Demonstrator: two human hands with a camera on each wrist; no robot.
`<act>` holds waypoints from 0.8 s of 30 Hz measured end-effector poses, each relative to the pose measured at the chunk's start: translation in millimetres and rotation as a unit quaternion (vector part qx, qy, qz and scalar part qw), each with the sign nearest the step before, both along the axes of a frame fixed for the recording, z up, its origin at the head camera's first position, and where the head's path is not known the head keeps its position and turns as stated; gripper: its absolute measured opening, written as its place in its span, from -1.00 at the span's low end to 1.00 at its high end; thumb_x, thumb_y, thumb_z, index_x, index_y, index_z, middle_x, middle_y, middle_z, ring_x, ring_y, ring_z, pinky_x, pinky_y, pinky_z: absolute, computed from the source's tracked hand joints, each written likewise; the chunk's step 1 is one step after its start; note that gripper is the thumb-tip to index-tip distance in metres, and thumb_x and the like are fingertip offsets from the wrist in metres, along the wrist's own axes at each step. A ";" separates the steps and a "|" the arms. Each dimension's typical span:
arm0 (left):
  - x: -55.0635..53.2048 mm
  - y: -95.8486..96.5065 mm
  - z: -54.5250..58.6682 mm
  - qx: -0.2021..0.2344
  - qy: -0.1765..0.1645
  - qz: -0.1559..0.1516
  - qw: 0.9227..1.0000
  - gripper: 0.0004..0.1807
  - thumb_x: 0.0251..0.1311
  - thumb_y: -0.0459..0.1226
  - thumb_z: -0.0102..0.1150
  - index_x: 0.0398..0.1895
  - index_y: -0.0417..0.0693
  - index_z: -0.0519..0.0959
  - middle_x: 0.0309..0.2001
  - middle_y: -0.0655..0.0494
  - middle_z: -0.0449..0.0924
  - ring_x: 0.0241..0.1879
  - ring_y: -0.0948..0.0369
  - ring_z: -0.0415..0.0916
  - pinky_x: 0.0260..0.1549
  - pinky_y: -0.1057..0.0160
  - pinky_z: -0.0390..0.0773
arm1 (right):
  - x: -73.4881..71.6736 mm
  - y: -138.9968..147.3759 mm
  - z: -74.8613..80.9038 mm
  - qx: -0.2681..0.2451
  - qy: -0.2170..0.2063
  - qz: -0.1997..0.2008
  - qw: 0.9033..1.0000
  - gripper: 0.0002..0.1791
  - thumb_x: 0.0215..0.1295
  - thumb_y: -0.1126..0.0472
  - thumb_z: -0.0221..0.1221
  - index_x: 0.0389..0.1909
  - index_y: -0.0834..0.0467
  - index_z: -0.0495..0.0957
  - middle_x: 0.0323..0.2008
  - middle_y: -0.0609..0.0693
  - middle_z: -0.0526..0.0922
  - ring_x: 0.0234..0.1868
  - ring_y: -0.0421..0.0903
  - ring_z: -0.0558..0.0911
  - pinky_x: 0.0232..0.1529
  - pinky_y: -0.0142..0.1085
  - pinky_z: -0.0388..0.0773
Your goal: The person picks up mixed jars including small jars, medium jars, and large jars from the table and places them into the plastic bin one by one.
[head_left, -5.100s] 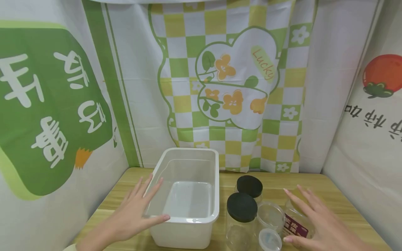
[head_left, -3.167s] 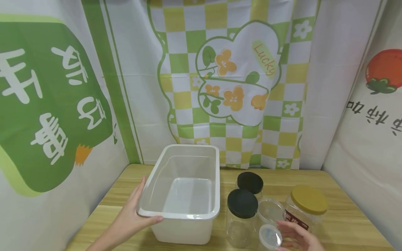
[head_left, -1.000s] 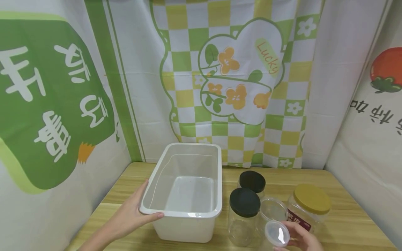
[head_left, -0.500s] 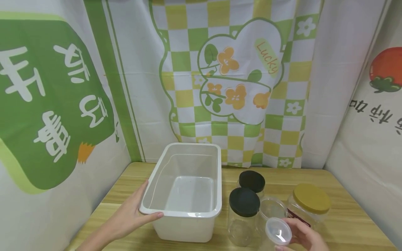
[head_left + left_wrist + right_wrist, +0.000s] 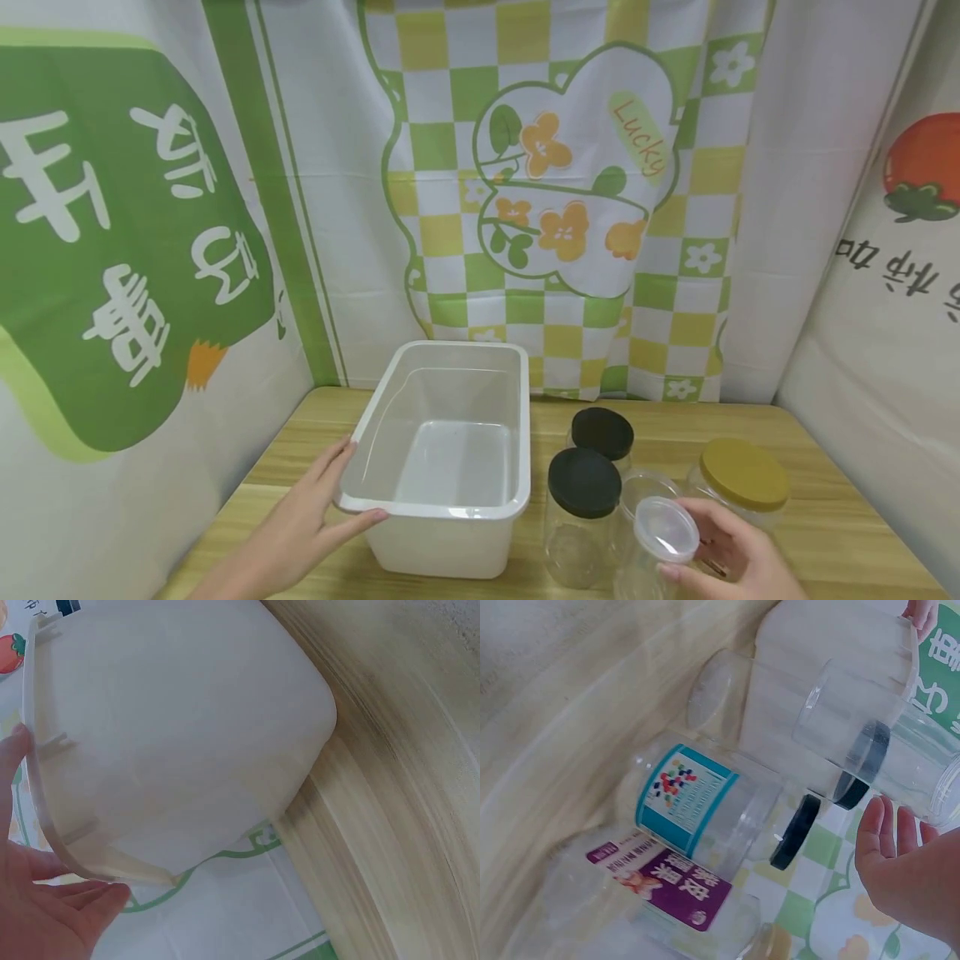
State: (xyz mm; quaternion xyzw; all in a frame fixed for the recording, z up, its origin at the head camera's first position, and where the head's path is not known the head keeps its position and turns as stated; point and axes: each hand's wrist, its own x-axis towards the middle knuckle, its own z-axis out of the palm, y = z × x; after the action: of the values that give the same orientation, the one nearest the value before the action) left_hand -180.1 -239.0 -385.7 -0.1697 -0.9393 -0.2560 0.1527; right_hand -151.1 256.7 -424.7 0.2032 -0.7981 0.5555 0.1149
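Observation:
A white plastic bin (image 5: 438, 546) stands upright on the table. At its near left corner, my left hand (image 5: 296, 521) touches the rim with fairly straight fingers on the left edge and thumb along the front. My right hand (image 5: 742, 550) holds a small clear jar with a translucent lid (image 5: 666, 531), thumb and fingers on opposite sides near the top. In the right wrist view this small jar (image 5: 881, 739) is raised off the table, in front of the other jars. Behind it stand a clear jar with a teal label (image 5: 690, 799) and a yellow-lidded jar (image 5: 745, 477).
Two black-lidded clear jars, one nearer (image 5: 583, 485) and one farther back (image 5: 602, 433), stand right of the bin. The wooden table (image 5: 825, 517) is enclosed by printed cloth, with a checked hanging (image 5: 525, 321) at the back.
My right hand has taken hold of the small jar and raised it from the table. My left hand came to the bin's corner; its fingers have since loosened slightly on the rim.

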 end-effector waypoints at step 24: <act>-19.5 0.0 -22.6 0.027 0.326 -0.151 0.933 -0.62 0.48 0.19 0.12 -0.31 0.18 0.67 -0.26 0.35 0.61 -0.20 0.25 0.50 -0.02 0.33 0.31 | -6.9 -12.9 54.4 0.015 -0.007 0.011 1.000 -0.45 0.28 0.52 0.36 0.28 0.28 0.49 0.02 -0.24 0.70 -0.14 -0.20 0.74 -0.25 -0.33 0.69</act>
State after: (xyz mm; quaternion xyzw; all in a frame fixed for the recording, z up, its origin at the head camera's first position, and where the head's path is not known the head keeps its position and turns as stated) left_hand -199.7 -239.0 -408.3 -0.3793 -0.7942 -0.2319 0.4142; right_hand -158.0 243.8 -370.3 0.2096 -0.8047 0.5464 0.1003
